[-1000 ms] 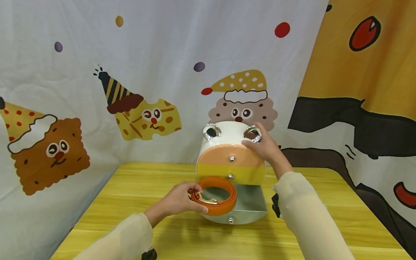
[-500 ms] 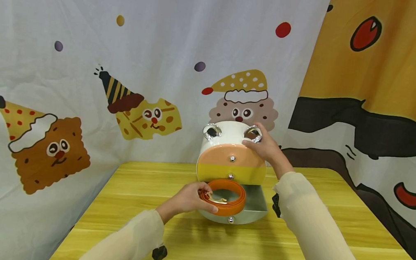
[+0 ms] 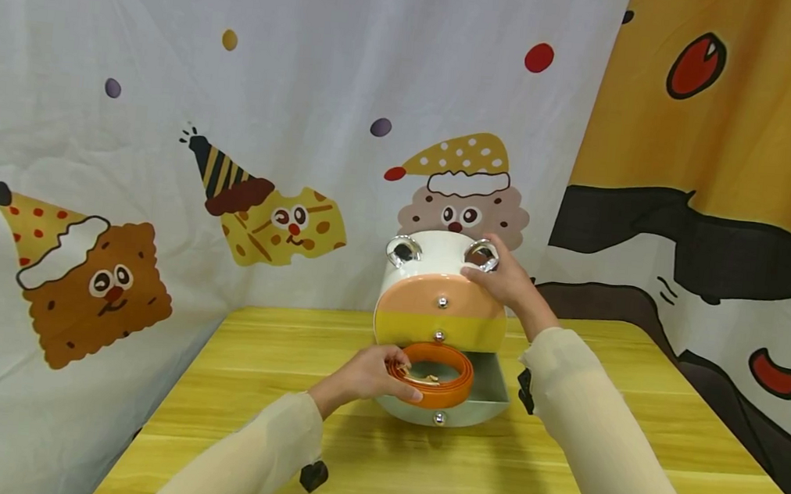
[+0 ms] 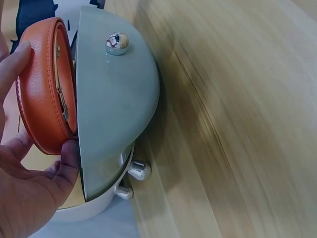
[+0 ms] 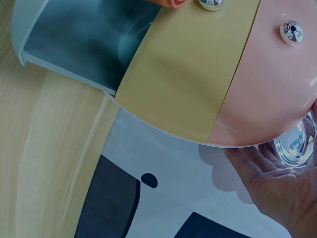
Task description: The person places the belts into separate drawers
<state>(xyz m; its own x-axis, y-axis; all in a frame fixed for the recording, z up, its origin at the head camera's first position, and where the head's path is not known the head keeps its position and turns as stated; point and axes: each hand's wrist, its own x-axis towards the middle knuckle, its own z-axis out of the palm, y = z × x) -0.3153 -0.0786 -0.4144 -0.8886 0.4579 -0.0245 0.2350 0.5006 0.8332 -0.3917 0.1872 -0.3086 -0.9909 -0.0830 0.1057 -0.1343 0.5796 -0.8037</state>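
A coiled orange belt (image 3: 451, 397) with a gold buckle is pinched by my left hand (image 3: 372, 374), thumb on the near side. The coil hangs over the pulled-out green bottom drawer (image 3: 416, 414) of a small rounded cabinet (image 3: 441, 249). In the left wrist view the belt (image 4: 37, 84) sits just behind the drawer front (image 4: 116, 94), partly below its rim. My right hand (image 3: 508, 282) grips the cabinet's top right corner around a silver ring-shaped ear (image 5: 294, 144). The yellow drawer (image 3: 403, 324) and peach drawer (image 3: 409, 289) above are pushed in.
The cabinet stands on a yellow wood-grain table (image 3: 253, 344), near its back edge. A cartoon-printed curtain (image 3: 300, 50) hangs right behind. Small silver knobs (image 3: 439, 418) stick out from the drawer fronts.
My left hand has moved right with the belt, carrying it from the drawer's left side to over its middle, and slightly lower. The right hand and cabinet have not moved.
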